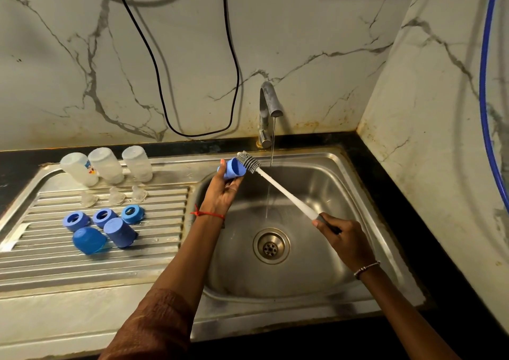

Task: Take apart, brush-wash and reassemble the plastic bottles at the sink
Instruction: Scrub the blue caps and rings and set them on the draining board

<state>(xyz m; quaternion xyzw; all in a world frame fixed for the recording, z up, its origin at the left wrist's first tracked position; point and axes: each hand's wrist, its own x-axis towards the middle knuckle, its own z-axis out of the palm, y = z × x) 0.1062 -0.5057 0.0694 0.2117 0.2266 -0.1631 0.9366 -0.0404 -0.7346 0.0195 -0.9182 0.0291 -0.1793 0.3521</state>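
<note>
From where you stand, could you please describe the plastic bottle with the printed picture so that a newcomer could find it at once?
Look at the ribbed steel draining board left of the steel sink basin. Three translucent plastic bottles stand in a row along its far edge. Yours is the leftmost bottle, the only one with a coloured picture on its side.

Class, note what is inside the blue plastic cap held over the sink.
The blue plastic cap shows only its inner wall; the grey bristled brush head sits at its rim. Its bottom is hidden.
</note>
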